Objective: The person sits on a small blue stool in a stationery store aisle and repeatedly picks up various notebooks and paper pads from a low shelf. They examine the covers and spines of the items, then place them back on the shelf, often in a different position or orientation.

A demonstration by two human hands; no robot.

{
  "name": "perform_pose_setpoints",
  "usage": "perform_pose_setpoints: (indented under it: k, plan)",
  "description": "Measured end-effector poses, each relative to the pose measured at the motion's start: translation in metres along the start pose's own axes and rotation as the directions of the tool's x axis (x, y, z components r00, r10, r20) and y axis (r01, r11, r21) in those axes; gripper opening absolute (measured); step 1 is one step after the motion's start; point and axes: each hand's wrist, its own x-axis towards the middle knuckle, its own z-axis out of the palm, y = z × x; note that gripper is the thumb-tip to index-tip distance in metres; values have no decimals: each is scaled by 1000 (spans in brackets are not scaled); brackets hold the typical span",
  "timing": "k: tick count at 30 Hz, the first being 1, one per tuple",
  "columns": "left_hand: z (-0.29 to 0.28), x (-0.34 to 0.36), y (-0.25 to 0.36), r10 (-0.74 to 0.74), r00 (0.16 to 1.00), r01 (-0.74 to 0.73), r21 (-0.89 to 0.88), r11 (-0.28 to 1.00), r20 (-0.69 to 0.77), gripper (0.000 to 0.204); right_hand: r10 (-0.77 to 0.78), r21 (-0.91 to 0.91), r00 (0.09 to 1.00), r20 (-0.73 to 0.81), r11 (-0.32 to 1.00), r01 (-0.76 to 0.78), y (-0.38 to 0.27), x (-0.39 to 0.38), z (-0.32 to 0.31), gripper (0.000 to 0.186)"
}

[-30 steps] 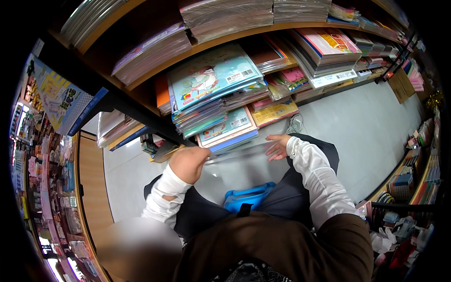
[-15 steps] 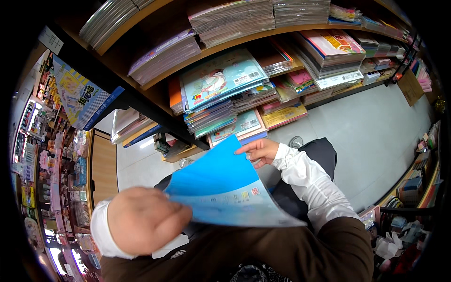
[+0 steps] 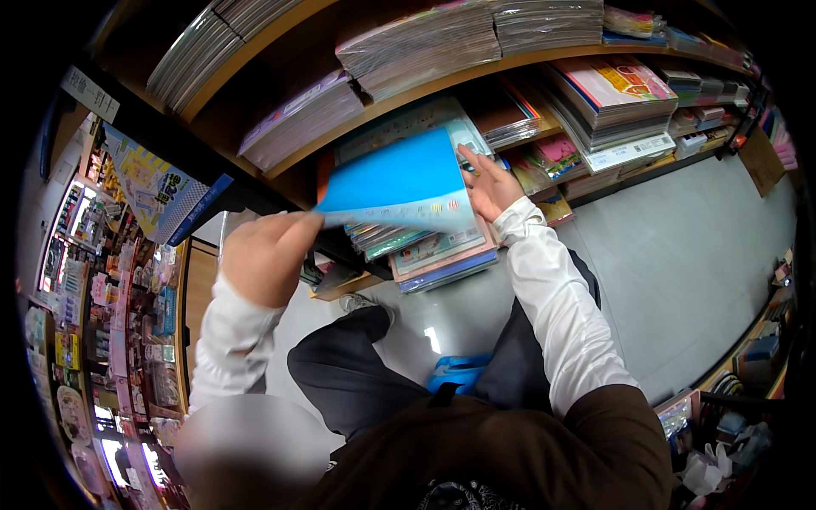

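Observation:
A blue paper pack (image 3: 391,174) with a pale, printed lower strip is held out over the lower shelf. My left hand (image 3: 270,255) is closed on its left corner, thumb and fingers pinching the edge. At the opposite edge, my right hand (image 3: 493,185) has its fingers stretched out and spread, palm side against the pack. Behind the blue pack lies a pale blue illustrated pack (image 3: 442,112), partly covered by it. Lower down, a stack of wrapped paper packs shows, with a pink-bordered pack (image 3: 438,255) near its bottom.
Above runs a wooden shelf (image 3: 408,93) loaded with wrapped paper stacks (image 3: 416,47). Further right stands a thick paper stack (image 3: 608,102). A dark post with a yellow and blue sign (image 3: 157,187) is at left. On the floor between my legs sits a bright blue object (image 3: 459,372).
The blue pack has moved forward, from above my lap to over the lower shelf stack. Both hands have reached forward with it, and my right fingers have spread from a pinch.

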Motion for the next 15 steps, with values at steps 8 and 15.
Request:
perform_pose_setpoints:
  k: [8, 15]
  plan:
    - [113, 15, -35, -134, 947, 118, -70, 991, -293, 25, 132, -60, 987, 89, 990, -127, -24, -10, -20, 53]
    - [187, 16, -39, -307, 942, 293, -115, 949, -137, 22, 96, -101, 994, 56, 991, -90, -32, -7, -23, 52]
